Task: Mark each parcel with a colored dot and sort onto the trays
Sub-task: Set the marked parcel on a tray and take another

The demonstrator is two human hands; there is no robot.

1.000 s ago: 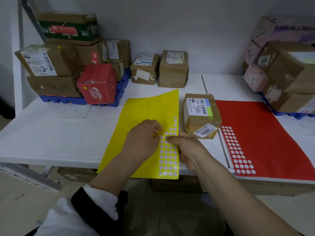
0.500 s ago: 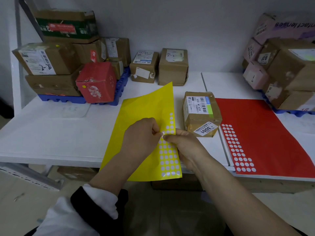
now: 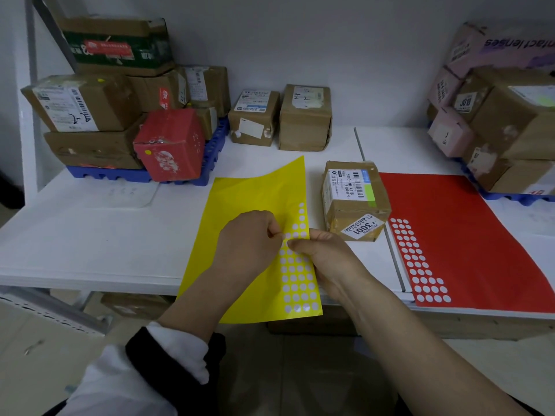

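The right hand [image 3: 327, 259] grips the yellow sheet [image 3: 252, 199] by its right edge, likely to steady it; the left hand [image 3: 249, 238] pinches it at the dot column, probably peeling one; whether a dot is free I cannot tell; the parcel [image 3: 351, 199] waits just right, near a red sheet [image 3: 468, 235]. White table [image 3: 90, 235]; blue trays far left [image 3: 214, 145] and far right [image 3: 510, 198] hold boxes; grey wall.

Soft, diffuse light falls evenly on the grip of your left hand [image 3: 250, 244] and right hand [image 3: 327, 259]. Left of the grip the white table [image 3: 90, 235] reads bright; beyond it, faint soft shadows sit under the boxes [image 3: 304, 115]. Straight lines bow toward the frame edges, and below the grip the floor [image 3: 285, 379] is dim.
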